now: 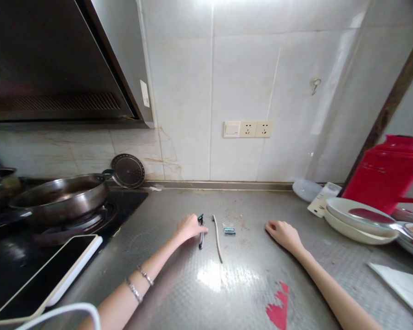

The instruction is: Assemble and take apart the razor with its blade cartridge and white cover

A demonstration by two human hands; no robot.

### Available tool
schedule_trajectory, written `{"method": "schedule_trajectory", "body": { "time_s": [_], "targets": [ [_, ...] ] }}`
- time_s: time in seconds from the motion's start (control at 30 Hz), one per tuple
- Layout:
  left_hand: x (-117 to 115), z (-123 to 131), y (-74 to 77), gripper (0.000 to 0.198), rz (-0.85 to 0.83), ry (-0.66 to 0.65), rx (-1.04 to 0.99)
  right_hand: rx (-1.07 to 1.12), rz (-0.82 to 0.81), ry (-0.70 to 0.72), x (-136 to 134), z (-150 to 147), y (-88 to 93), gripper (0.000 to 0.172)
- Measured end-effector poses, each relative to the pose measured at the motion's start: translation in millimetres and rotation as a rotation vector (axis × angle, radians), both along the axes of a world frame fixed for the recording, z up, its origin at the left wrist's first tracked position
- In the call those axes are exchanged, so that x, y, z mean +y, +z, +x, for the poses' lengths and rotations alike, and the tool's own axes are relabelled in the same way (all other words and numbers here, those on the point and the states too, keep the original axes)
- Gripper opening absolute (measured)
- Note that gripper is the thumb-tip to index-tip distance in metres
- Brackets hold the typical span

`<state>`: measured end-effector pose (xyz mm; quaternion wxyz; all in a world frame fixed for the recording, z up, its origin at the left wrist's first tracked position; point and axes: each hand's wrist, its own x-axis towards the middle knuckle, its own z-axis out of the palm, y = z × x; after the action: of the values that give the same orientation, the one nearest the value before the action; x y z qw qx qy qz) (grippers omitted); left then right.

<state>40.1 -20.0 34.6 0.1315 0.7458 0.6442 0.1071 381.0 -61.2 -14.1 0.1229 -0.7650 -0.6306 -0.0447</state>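
Note:
My left hand (190, 226) is on the left of the small items, its fingers closed around a dark razor (201, 240) that lies along the counter. The razor's head shows just past my fingertips, and part of its handle is covered by my thumb. To the right of it lies a thin whitish stick (218, 240), slightly curved, with a small dark end. Beside that sit small green-and-dark razor cartridges (229, 231). My right hand (282, 233) rests on the counter further right, fingers curled in, with nothing visible in it.
A steel pan (64, 201) stands on the stove at left, near a phone on a white block (51, 275) with a white cable (69, 308). Stacked plates (359, 224) and a red thermos (388, 172) occupy the right. A red patch (278, 307) marks the metal counter (165, 284).

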Motion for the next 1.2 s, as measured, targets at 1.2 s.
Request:
{"method": "schedule_trajectory", "body": {
  "time_s": [1.2],
  "targets": [
    [27,-11,5.3,0.032,-0.649,0.283,-1.283,0.015,-0.003,0.004,0,3,-1.4,0.034]
  ]
}}
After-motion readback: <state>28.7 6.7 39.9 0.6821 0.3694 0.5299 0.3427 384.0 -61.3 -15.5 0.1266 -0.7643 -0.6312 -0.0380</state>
